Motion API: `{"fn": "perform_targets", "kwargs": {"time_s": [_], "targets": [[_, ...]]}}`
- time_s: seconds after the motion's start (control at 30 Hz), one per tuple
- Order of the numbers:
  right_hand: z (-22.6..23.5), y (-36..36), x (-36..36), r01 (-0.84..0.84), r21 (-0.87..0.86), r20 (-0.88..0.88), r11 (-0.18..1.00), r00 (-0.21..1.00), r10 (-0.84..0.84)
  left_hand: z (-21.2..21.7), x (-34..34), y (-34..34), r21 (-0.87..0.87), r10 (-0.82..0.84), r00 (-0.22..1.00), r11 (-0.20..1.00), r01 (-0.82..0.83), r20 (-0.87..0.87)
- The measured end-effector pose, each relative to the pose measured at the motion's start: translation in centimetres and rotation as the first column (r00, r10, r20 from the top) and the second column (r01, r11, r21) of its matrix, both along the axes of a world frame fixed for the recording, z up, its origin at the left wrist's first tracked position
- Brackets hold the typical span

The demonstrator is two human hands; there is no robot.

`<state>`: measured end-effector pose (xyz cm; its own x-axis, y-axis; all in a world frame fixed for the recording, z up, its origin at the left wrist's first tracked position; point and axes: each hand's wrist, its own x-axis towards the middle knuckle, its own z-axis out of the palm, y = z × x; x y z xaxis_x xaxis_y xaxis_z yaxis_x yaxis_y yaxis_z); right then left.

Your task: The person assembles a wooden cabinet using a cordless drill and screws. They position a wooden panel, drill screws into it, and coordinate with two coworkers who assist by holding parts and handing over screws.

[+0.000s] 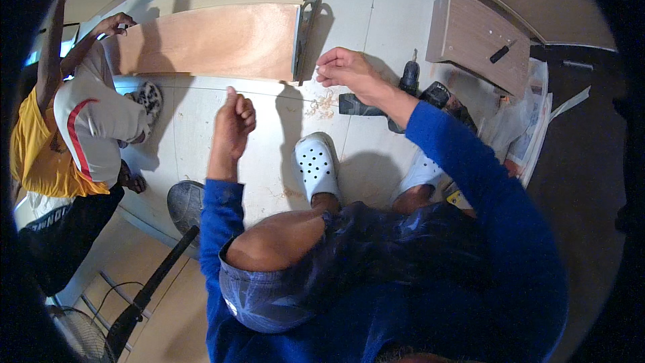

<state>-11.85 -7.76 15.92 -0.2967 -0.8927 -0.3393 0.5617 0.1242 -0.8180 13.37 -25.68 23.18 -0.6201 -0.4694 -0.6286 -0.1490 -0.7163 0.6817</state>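
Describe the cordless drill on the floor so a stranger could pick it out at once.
Start at the pale tiled floor and find the reddish-brown wooden panel lying flat at the top. To its right, past the person's right hand and above the white clogs, lies the dark cordless drill. It is the only black, chunky power tool there, partly hidden behind the right forearm.

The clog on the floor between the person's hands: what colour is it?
White, with round holes; head view.

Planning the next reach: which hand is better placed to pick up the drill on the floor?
Right, probably. The right hand hovers just left of the black drill, while the left hand sits as a raised fist farther away, beyond the white clog.
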Motion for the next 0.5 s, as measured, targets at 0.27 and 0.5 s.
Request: {"fn": "perform_targets", "kwargs": {"time_s": [0.27,0.5], "targets": [[-3.3,-4.0,5.6,0.225,0.182,0.02,0.957,0.972,-0.233,-10.2,-0.2,-0.2,-0.07,0.175,0.982,0.983,-0.17,0.071],[-6.2,-4.4,7.8,0.341,0.143,0.049,0.929,0.935,-0.351,-12.7,-1.9,-0.9,-0.095,-0.063,0.98,0.994,0.045,-0.188]]}}
